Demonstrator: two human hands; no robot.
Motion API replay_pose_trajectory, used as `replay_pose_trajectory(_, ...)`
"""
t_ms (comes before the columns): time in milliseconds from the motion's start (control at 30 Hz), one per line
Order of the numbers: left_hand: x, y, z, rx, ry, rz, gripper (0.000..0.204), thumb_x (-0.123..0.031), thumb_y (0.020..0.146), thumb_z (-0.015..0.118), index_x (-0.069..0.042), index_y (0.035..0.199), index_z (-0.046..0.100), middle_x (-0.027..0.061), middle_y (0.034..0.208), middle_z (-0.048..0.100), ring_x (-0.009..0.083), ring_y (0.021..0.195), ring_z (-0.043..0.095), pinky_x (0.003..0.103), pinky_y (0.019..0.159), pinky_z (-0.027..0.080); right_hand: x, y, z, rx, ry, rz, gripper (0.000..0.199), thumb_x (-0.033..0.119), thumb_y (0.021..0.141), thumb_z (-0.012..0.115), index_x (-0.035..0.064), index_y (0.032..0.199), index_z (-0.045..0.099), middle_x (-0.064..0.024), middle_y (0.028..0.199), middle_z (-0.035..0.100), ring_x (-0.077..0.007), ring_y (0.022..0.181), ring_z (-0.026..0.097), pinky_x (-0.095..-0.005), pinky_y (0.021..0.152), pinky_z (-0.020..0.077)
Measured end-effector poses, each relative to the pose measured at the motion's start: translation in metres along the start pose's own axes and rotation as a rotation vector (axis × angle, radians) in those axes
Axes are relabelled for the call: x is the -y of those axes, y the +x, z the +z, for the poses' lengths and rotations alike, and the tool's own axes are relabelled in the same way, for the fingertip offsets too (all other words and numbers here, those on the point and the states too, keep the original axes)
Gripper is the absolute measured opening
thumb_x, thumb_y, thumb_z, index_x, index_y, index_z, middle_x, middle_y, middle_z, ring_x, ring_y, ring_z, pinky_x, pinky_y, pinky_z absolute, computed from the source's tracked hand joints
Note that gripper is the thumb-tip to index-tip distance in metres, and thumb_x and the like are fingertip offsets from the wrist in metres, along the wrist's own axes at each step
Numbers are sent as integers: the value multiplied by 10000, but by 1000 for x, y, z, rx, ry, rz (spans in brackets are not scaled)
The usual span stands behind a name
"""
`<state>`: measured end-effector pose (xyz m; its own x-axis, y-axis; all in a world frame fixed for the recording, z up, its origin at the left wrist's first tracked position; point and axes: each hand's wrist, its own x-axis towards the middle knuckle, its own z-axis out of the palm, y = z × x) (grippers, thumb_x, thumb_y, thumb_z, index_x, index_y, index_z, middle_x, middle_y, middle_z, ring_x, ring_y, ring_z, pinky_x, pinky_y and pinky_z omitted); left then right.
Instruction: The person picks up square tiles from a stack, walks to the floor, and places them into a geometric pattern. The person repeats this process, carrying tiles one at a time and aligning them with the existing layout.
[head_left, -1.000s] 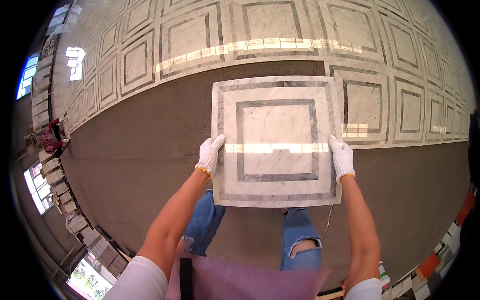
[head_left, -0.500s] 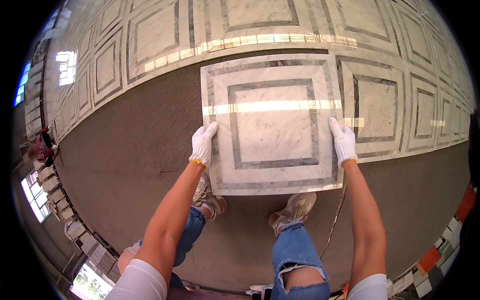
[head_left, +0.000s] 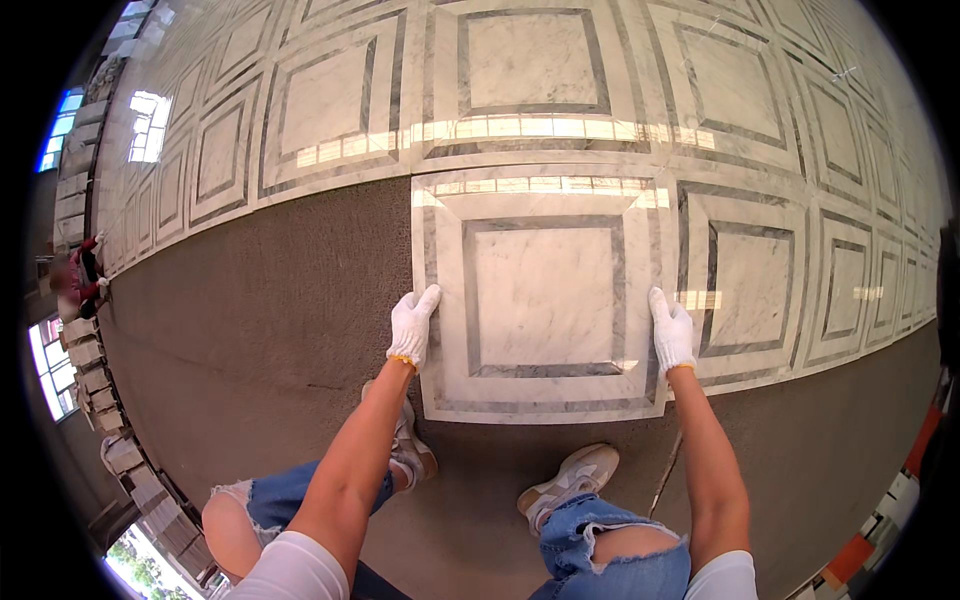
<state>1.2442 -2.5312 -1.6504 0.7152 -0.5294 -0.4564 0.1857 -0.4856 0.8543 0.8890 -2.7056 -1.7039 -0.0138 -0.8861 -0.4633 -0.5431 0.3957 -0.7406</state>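
A square white marble tile (head_left: 545,300) with grey inlaid bands lies between my hands, its far edge against the row of laid tiles and its right edge along a neighbouring tile (head_left: 750,255). My left hand (head_left: 411,328), in a white knitted glove, grips the left edge with the thumb on top. My right hand (head_left: 673,332), gloved the same way, holds the right edge, thumb on top. The fingers of both hands are mostly hidden at the tile's sides. Whether the tile rests fully on the floor I cannot tell.
Polished, banded tiles (head_left: 535,60) spread ahead and to the right. Rough grey-brown floor (head_left: 250,290) lies to the left and beneath my shoes (head_left: 570,480). A thin stick or cord (head_left: 665,475) lies near the right knee. Another person (head_left: 78,280) crouches far left beside stacked pieces (head_left: 85,355).
The tile has come down flatter, and its far edge now meets the laid row. Both hands have moved with it, still at its sides. My view has shifted and my knees are more bent.
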Motion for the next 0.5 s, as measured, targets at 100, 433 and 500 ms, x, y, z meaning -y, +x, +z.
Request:
replay_pose_trajectory(100,-4,1,6,-20,20,20,349,-333,864,677,7,940,646,3,823,616,80,716,518,260,644,436,8,5,-11,61,-298,-16,788,659,881,425,-71,1101,625,-299,1081,623,-407,1067,589,-408,903,455)
replay_pose_trajectory(433,18,-1,7,-70,196,94,535,-449,852,658,63,1001,618,114,938,658,167,830,593,309,759,464,125,-20,-83,81,-940,-576,473,465,922,453,61,902,699,-154,800,683,-372,791,655,-429,709,508)
replay_pose_trajectory(500,33,6,-5,-141,397,141,617,-516,848,620,77,1015,606,184,993,654,261,908,612,348,812,462,112,-13,-86,11,-763,-573,394,417,912,498,69,997,663,-153,954,673,-366,864,642,-423,763,499)
